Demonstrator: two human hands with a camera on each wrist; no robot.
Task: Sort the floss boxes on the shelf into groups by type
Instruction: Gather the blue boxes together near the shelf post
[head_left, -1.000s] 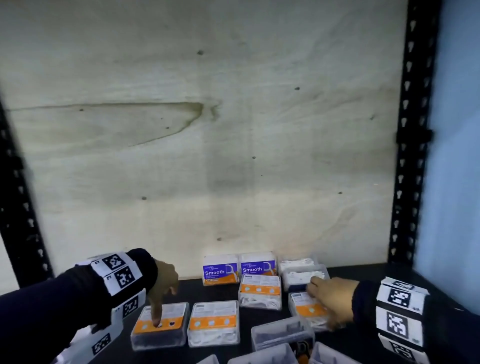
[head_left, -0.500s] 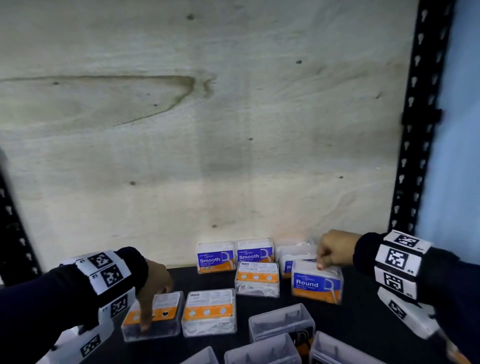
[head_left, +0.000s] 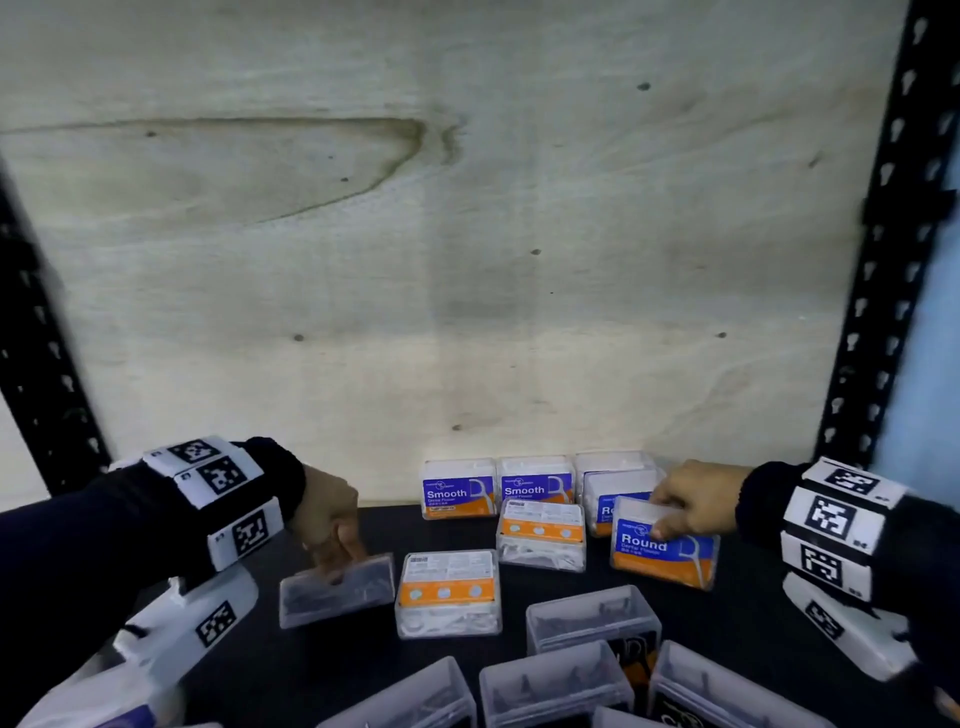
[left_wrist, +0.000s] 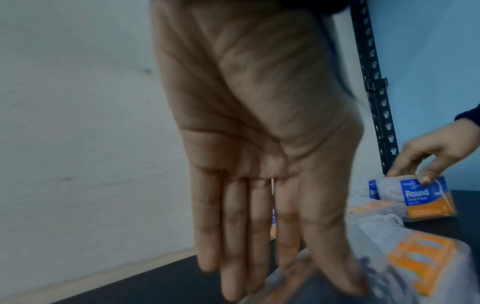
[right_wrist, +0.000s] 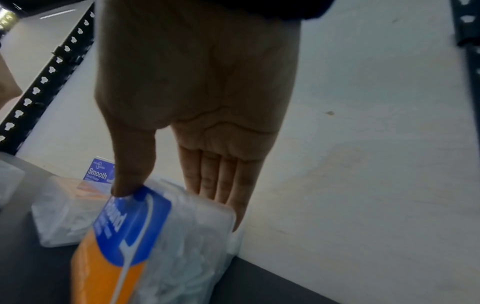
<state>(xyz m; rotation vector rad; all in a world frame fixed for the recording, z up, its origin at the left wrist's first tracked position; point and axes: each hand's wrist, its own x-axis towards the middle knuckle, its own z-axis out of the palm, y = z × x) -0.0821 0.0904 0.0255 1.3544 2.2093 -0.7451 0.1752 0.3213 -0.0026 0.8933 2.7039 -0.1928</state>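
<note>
On the dark shelf (head_left: 753, 613) my left hand (head_left: 340, 564) pinches the top edge of a clear floss box (head_left: 337, 592), which stands tilted on one edge. The left wrist view shows the fingers straight and the thumb down on that blurred box (left_wrist: 324, 288). My right hand (head_left: 660, 519) pinches an upright "Round" floss box (head_left: 670, 558) with a blue and orange label. Its thumb lies on the label and its fingers sit behind the box (right_wrist: 145, 236). That box rests on the shelf at the right.
Two "Smooth" boxes (head_left: 457, 488) (head_left: 535, 483) and another "Round" box (head_left: 605, 501) stand against the plywood back wall. Two boxes lie label up (head_left: 447, 592) (head_left: 540, 535). Several clear boxes (head_left: 592, 618) crowd the front. Black posts (head_left: 878, 260) flank the shelf.
The left hand has tipped its box up from lying flat. The right hand picked up a flat box and stood it upright with the "Round" label facing me.
</note>
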